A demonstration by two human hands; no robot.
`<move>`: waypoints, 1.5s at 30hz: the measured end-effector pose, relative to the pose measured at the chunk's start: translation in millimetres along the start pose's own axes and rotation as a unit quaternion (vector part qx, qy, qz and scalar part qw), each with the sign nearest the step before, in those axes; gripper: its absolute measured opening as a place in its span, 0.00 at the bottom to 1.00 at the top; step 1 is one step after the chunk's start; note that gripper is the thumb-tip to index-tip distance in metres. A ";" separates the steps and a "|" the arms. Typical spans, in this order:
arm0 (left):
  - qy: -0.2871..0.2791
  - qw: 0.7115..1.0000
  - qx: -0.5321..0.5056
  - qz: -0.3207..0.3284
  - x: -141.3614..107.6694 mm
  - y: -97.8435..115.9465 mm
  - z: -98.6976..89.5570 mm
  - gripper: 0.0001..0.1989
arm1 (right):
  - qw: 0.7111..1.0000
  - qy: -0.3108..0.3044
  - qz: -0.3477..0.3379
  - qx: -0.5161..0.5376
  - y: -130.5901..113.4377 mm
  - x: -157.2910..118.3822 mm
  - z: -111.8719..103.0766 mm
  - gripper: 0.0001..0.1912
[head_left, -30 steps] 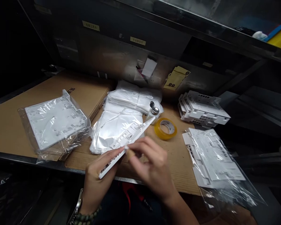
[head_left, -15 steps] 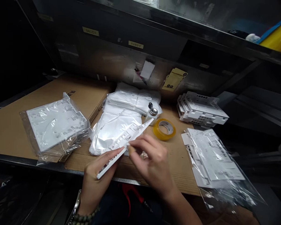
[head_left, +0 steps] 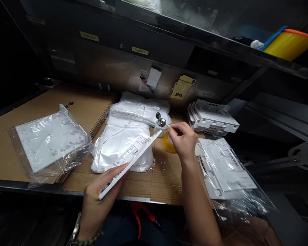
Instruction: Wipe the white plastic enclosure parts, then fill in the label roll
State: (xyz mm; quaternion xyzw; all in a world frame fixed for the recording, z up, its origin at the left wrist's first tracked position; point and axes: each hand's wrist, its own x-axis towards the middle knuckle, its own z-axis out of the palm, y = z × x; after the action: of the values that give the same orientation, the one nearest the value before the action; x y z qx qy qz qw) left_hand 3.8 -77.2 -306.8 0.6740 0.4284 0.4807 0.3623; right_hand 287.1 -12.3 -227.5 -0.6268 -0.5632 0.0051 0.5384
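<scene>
My left hand (head_left: 102, 191) grips the lower end of a white plastic panel (head_left: 130, 160), which is tilted up toward the right. My right hand (head_left: 182, 140) is raised beside a small bottle with a metal top (head_left: 161, 125). Its thumb and forefinger pinch a small whitish thing, too small to make out. Partly behind this hand lies a roll of yellow tape (head_left: 167, 142). Under the panel's upper part are stacked clear plastic bags (head_left: 113, 136).
A bagged white panel (head_left: 51, 140) rests on cardboard (head_left: 5, 143) at left. More white panels are stacked (head_left: 213, 118) at the back right, with bagged ones (head_left: 228, 167) in front. A red-handled tool (head_left: 143, 212) is below the table edge. A shelf (head_left: 195, 41) crosses above.
My right hand has moved off the panel, up and right to the bottle, and now covers part of the tape roll. My left hand still holds the panel. The view has shifted somewhat.
</scene>
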 end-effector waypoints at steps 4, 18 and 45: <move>0.014 0.999 -0.022 -0.018 4.4 0.7 -4.0 0.16 | 0.997 0.075 0.018 0.033 -2.5 4.3 -19.1 0.05; 0.167 0.939 -0.240 -0.180 17.2 18.7 -12.5 0.44 | 0.922 -0.121 0.112 0.350 -58.1 -92.2 14.0 0.09; 0.110 0.795 -0.522 -0.289 60.0 114.5 30.9 0.40 | 0.970 -0.109 -0.134 0.170 -120.4 -121.6 -23.0 0.11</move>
State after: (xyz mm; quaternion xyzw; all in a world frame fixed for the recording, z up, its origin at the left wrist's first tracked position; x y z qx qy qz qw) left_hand 69.9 -66.5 -191.9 0.1697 0.3239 0.5757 0.7314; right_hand 172.4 -140.0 -208.8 -0.4402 -0.6881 0.0967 0.5687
